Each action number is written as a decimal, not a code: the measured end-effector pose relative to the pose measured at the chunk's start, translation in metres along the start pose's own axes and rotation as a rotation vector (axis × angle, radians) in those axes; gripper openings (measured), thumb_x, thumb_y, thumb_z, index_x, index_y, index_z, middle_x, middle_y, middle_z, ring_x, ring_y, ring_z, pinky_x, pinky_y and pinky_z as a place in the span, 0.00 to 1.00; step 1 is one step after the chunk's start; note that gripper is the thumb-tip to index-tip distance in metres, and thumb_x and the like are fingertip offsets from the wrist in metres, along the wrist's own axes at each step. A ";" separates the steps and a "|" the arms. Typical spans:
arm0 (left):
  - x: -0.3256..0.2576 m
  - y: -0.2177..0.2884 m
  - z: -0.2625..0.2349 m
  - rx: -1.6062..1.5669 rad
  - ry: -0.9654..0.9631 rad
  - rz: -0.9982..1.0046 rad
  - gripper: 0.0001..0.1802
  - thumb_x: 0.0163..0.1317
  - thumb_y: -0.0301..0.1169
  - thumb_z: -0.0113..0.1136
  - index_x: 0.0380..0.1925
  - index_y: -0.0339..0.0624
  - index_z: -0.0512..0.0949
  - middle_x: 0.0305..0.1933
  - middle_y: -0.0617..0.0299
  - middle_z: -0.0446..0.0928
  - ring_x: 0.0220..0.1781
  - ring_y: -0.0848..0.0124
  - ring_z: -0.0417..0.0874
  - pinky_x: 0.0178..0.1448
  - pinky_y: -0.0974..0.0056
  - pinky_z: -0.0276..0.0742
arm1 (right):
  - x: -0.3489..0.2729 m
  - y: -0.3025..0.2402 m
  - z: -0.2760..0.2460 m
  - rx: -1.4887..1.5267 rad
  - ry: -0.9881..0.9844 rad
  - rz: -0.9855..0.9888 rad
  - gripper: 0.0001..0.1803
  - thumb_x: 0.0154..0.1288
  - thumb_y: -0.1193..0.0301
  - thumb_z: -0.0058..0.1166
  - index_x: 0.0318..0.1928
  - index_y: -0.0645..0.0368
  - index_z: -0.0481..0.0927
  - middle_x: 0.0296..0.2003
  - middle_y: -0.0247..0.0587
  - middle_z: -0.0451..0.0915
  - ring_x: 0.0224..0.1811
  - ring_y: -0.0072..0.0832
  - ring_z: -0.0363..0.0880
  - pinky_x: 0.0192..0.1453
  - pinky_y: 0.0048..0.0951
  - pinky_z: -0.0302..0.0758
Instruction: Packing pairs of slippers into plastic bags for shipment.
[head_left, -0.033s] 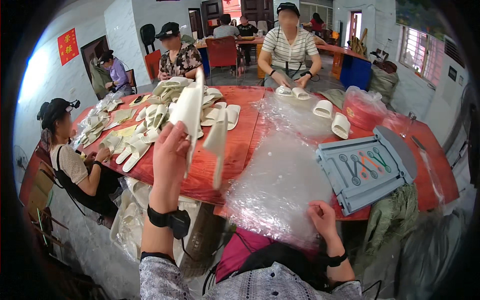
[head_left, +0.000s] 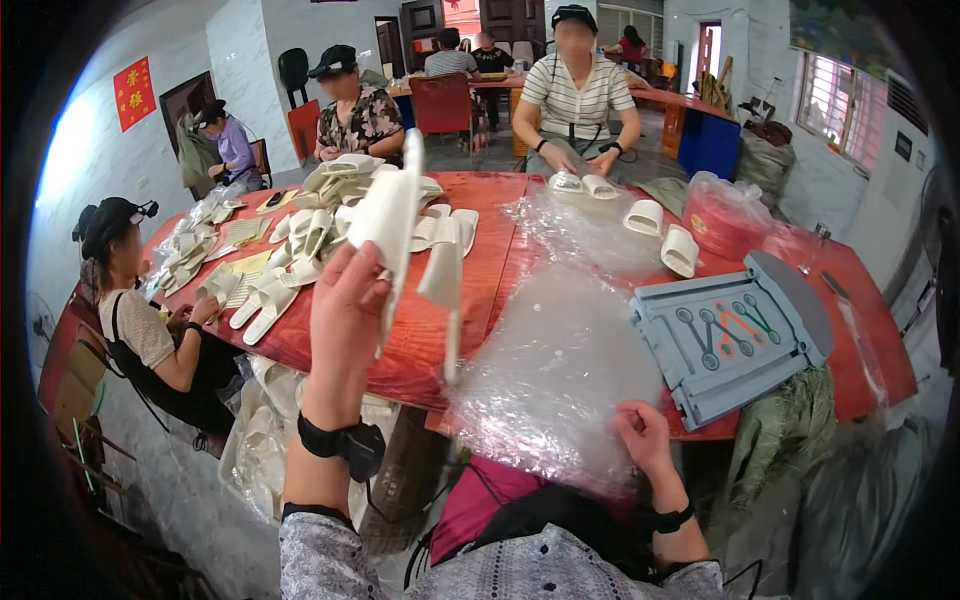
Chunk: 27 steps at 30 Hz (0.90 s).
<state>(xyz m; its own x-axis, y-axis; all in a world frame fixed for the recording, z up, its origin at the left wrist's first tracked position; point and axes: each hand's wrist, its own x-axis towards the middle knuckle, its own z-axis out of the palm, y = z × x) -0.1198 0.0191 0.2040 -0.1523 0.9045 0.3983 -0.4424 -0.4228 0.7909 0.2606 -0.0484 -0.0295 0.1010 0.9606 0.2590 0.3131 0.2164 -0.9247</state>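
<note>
Left hand (head_left: 345,310) gripping flat white slippers (head_left: 395,225), right hand (head_left: 645,435) pinching crinkly clear bags (head_left: 560,370)

The room has pale, whitish walls (head_left: 250,60), with a red paper sign (head_left: 134,92) hanging on the left one beside a dark doorway (head_left: 185,100). A barred window (head_left: 828,100) on the right lets in daylight. Long red tables (head_left: 480,230) fill the middle, and further red tables (head_left: 690,100) stand behind. A red chair (head_left: 443,103) and a black office chair (head_left: 293,72) stand near the back, where dark wooden doors (head_left: 510,20) are set into the far wall. The floor (head_left: 480,150) between the tables looks grey.
</note>
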 end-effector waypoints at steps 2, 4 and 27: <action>-0.012 -0.003 0.028 -0.042 -0.094 -0.069 0.15 0.70 0.30 0.57 0.53 0.34 0.76 0.42 0.66 0.80 0.35 0.82 0.77 0.39 0.78 0.74 | 0.001 -0.008 0.001 -0.007 -0.008 0.011 0.11 0.62 0.76 0.63 0.44 0.61 0.82 0.32 0.31 0.80 0.33 0.17 0.75 0.38 0.20 0.73; -0.028 -0.013 0.066 -0.083 -0.124 -0.165 0.16 0.70 0.30 0.56 0.54 0.33 0.75 0.45 0.63 0.80 0.38 0.79 0.79 0.42 0.75 0.76 | 0.002 -0.012 -0.003 -0.019 -0.005 0.020 0.11 0.62 0.75 0.63 0.45 0.61 0.82 0.32 0.31 0.80 0.34 0.17 0.75 0.39 0.21 0.73; -0.132 -0.185 0.032 1.209 -0.666 0.234 0.46 0.44 0.45 0.78 0.64 0.42 0.70 0.74 0.33 0.52 0.73 0.35 0.54 0.72 0.43 0.62 | 0.001 -0.028 -0.032 0.024 -0.110 0.107 0.27 0.63 0.80 0.59 0.64 0.64 0.72 0.28 0.29 0.74 0.29 0.15 0.70 0.34 0.21 0.69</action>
<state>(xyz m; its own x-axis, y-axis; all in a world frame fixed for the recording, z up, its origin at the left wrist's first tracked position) 0.0102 -0.0238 0.0204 0.4783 0.7552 0.4482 0.6122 -0.6526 0.4465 0.2823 -0.0591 0.0053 0.0281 0.9914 0.1281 0.2834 0.1150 -0.9521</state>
